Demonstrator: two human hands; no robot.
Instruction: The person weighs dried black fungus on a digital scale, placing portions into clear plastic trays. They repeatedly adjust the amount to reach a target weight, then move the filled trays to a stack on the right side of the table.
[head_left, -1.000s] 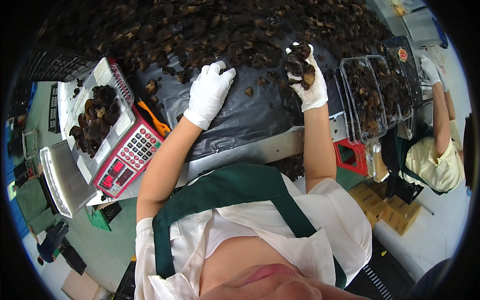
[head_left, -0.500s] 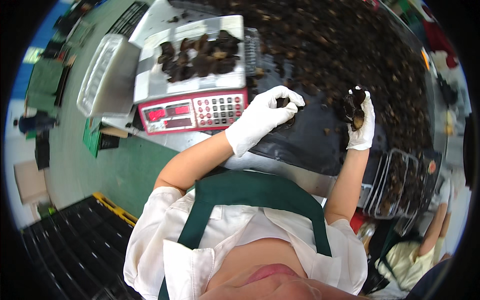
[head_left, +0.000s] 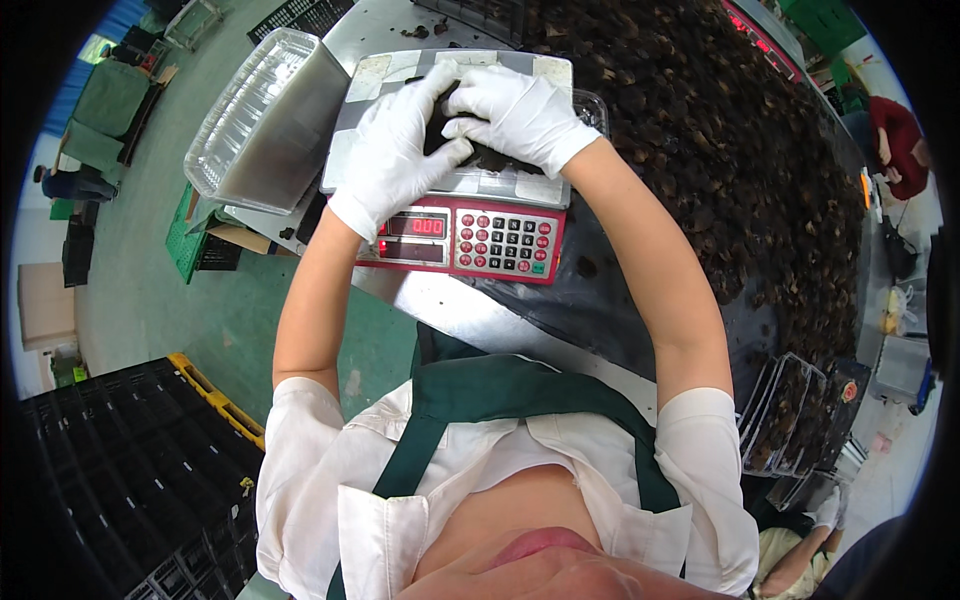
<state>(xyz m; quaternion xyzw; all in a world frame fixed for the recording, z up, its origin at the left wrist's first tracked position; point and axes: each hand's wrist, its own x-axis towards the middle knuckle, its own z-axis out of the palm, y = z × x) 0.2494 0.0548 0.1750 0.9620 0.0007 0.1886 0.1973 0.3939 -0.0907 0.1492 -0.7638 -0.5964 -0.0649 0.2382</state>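
Observation:
My left hand (head_left: 392, 160) and my right hand (head_left: 525, 115), both in white gloves, meet over the pan of a red and silver digital scale (head_left: 505, 240). Their fingers curl in from both sides around a clump of dark brown, mushroom-like pieces (head_left: 488, 158). Most of the clump is hidden under the gloves, and the fingertips nearly touch at its far side. Red digits glow on the scale's display, partly covered by my left wrist.
Left of the scale stands a stack of clear plastic trays (head_left: 275, 135). A broad heap of dark pieces (head_left: 690, 130) spreads over the table to the right. A wire basket (head_left: 785, 415) is at the near right, black crates (head_left: 130, 470) at lower left. Other people stand around the edges.
Both hands have moved to the scale pan, my right one leftward from the heap with its pieces. The clump on the pan is now mostly covered. The scale sits further right in view.

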